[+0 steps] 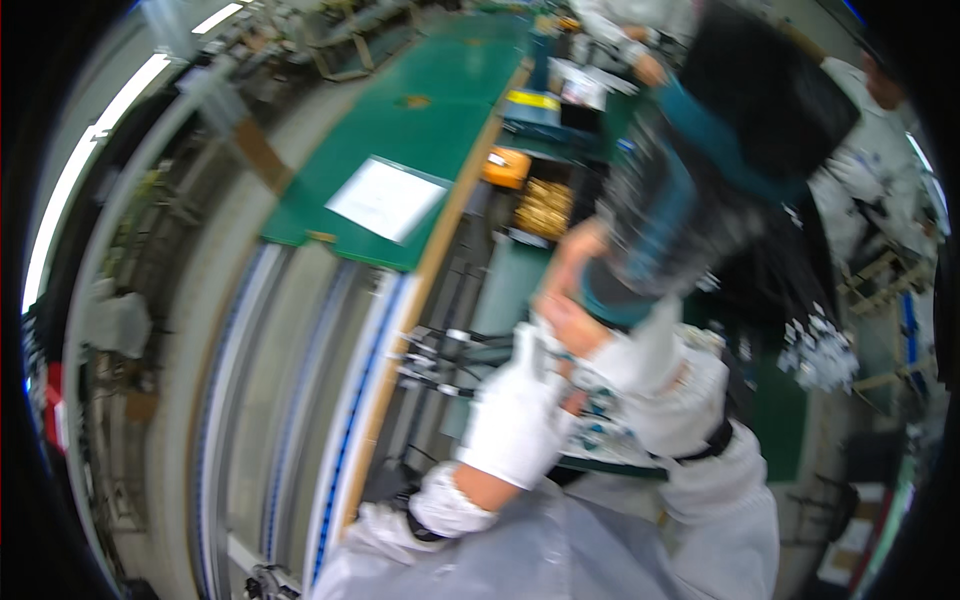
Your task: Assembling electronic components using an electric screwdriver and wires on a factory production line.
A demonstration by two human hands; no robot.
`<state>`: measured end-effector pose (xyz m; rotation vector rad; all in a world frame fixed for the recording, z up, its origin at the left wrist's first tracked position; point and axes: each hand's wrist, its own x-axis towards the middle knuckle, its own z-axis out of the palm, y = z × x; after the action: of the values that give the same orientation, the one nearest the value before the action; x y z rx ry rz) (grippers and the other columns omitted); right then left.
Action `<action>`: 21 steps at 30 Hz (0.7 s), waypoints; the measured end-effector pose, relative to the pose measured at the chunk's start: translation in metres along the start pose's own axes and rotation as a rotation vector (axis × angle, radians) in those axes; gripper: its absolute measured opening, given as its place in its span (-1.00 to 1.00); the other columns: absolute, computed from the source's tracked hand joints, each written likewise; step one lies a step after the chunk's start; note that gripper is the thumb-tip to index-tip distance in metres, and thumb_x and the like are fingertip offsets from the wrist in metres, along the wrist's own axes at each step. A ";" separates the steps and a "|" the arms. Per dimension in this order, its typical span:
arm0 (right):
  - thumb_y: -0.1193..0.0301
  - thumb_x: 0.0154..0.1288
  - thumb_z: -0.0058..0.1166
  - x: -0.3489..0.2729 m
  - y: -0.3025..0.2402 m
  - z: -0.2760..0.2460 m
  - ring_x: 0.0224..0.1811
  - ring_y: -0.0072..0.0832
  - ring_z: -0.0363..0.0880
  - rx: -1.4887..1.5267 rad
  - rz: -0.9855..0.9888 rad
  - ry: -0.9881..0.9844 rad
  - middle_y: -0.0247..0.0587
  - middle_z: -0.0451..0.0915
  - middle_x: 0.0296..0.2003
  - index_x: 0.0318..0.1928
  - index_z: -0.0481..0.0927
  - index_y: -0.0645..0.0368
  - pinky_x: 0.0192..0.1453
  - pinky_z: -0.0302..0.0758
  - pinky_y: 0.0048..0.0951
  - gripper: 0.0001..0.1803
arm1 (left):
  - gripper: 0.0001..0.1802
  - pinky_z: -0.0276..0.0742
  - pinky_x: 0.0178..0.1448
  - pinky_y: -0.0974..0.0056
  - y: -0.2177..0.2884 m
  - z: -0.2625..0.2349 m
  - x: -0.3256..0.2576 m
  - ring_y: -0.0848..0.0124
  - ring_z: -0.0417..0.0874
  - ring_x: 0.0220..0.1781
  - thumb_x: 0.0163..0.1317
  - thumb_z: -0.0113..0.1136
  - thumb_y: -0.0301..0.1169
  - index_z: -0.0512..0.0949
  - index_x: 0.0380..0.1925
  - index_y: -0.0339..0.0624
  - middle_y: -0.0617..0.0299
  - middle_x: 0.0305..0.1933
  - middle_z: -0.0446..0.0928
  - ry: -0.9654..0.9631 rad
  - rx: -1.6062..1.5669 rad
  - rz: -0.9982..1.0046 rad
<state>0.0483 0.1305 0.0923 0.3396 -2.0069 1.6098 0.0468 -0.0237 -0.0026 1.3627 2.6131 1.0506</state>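
Observation:
My left hand (515, 415), in a white glove with bare fingertips showing, is curled close against my right hand in the middle of the view. My right hand (572, 310) looks bare, its fingers bent together beside the lower end of a large black-and-teal bundle (690, 190). The bundle looks partly wrapped in clear plastic and is smeared by motion. It covers much of the upper right and hides part of what lies behind it. What is between my fingers cannot be made out. Dark cables with white connectors (455, 336) lie left of my left hand.
A white sheet (388, 198) lies on the green table (455, 90) to the left. Beyond my hands are an orange box (506, 167) and a bin of gold-coloured parts (543, 208). Cables with white ends (818, 352) hang at the right. Other people in white work farther back.

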 end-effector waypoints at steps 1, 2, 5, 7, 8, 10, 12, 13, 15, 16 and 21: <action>0.51 0.19 0.28 -0.009 -0.013 -0.006 -0.37 -0.58 0.53 0.021 0.036 -0.007 -0.33 0.56 -0.40 -0.24 0.51 0.17 -0.25 0.45 -0.53 -0.80 | -0.53 0.67 -0.15 -0.05 0.015 -0.004 -0.002 -0.18 0.69 -0.21 0.19 0.34 -0.27 0.54 0.06 -0.25 -0.57 0.26 0.34 0.047 0.021 0.061; 0.51 0.20 0.26 -0.008 -0.012 -0.006 -0.40 -0.60 0.52 0.039 0.001 -0.022 -0.33 0.54 -0.43 -0.26 0.48 0.17 -0.27 0.45 -0.56 -0.81 | -0.55 0.66 -0.15 -0.05 0.012 0.000 -0.001 -0.16 0.69 -0.24 0.21 0.32 -0.27 0.56 0.06 -0.23 -0.58 0.25 0.33 0.058 0.023 0.091; 0.59 0.04 0.36 -0.003 -0.010 -0.025 -0.43 -0.59 0.55 -0.430 0.084 -0.132 -0.35 0.60 -0.49 -0.34 0.54 0.18 -0.28 0.48 -0.49 -0.78 | -0.56 0.66 -0.08 -0.05 0.024 -0.010 0.012 -0.14 0.69 -0.16 0.32 0.21 -0.17 0.56 0.11 -0.17 -0.55 0.29 0.32 -0.102 0.047 0.004; 0.58 0.03 0.31 0.000 -0.022 -0.013 -0.40 -0.59 0.54 0.125 0.182 0.036 -0.38 0.58 -0.48 -0.29 0.47 0.15 -0.24 0.48 -0.49 -0.73 | -0.54 0.67 -0.02 -0.03 0.017 -0.029 0.006 -0.17 0.69 -0.09 0.37 0.17 -0.11 0.56 0.15 -0.13 -0.49 0.32 0.33 -0.206 0.026 -0.045; 0.58 0.03 0.29 0.000 -0.023 -0.017 -0.39 -0.59 0.54 0.188 0.147 0.046 -0.38 0.59 -0.47 -0.21 0.46 0.15 -0.24 0.49 -0.49 -0.68 | -0.55 0.66 0.03 0.00 0.007 -0.045 0.004 -0.12 0.70 -0.01 0.41 0.13 -0.06 0.59 0.12 -0.10 -0.32 0.31 0.43 -0.231 0.007 -0.075; 0.58 0.05 0.31 0.000 -0.037 -0.024 -0.41 -0.57 0.58 0.326 0.194 0.147 -0.35 0.60 -0.47 -0.16 0.43 0.17 -0.25 0.52 -0.53 -0.63 | -0.63 0.67 -0.02 0.08 -0.015 -0.099 0.008 0.08 0.75 -0.11 0.37 0.24 -0.09 0.69 -0.05 -0.12 0.02 -0.11 0.71 -0.049 -0.094 -0.127; 0.59 0.05 0.33 -0.017 -0.041 -0.050 -0.42 -0.56 0.60 0.388 0.180 0.213 -0.32 0.61 -0.48 -0.15 0.42 0.18 -0.24 0.55 -0.53 -0.61 | -0.82 0.66 -0.04 0.25 -0.036 -0.159 0.027 0.27 0.77 -0.17 0.27 0.36 -0.39 0.72 -0.14 -0.15 0.12 -0.19 0.74 0.207 0.031 -0.136; 0.46 0.17 0.27 -0.028 -0.033 -0.065 -0.39 -0.53 0.62 0.479 0.071 0.099 -0.23 0.62 -0.34 -0.02 0.38 0.22 -0.25 0.59 -0.49 -0.58 | -0.84 0.66 -0.08 0.19 -0.053 -0.194 0.032 0.20 0.74 -0.22 0.28 0.31 -0.32 0.72 -0.20 -0.10 0.11 -0.25 0.71 0.401 0.189 -0.113; 0.22 0.42 0.14 -0.058 -0.031 -0.119 -0.33 -0.48 0.68 0.556 -0.145 -0.082 -0.03 0.65 -0.05 0.25 0.30 0.28 -0.25 0.67 -0.41 -0.44 | -0.87 0.62 0.03 0.15 -0.088 -0.260 0.073 0.16 0.72 -0.13 0.29 0.26 -0.40 0.71 -0.21 -0.14 0.09 -0.20 0.71 0.705 0.370 0.012; 0.22 0.50 0.06 -0.068 -0.032 -0.157 -0.36 -0.44 0.65 0.509 -0.101 -0.283 -0.09 0.61 -0.13 0.32 0.23 0.28 -0.36 0.56 -0.55 -0.43 | -0.86 0.61 0.06 0.16 -0.108 -0.299 0.087 0.16 0.71 -0.10 0.29 0.27 -0.40 0.70 -0.20 -0.16 0.05 -0.16 0.70 0.862 0.537 0.070; 0.09 0.32 0.30 -0.136 -0.094 -0.134 -0.52 -0.39 0.47 0.633 0.383 0.501 -0.15 0.47 -0.32 0.17 0.26 0.22 -0.44 0.50 -0.41 -0.33 | -0.56 0.47 0.28 0.06 -0.196 -0.450 0.090 0.13 0.63 0.11 0.23 0.36 -0.22 0.63 0.11 -0.06 0.09 0.01 0.65 0.961 1.440 -0.273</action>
<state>0.2417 0.2170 0.1139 -0.2327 -1.2009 2.2780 -0.2869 -0.2851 0.2600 0.2237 4.3233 -0.7007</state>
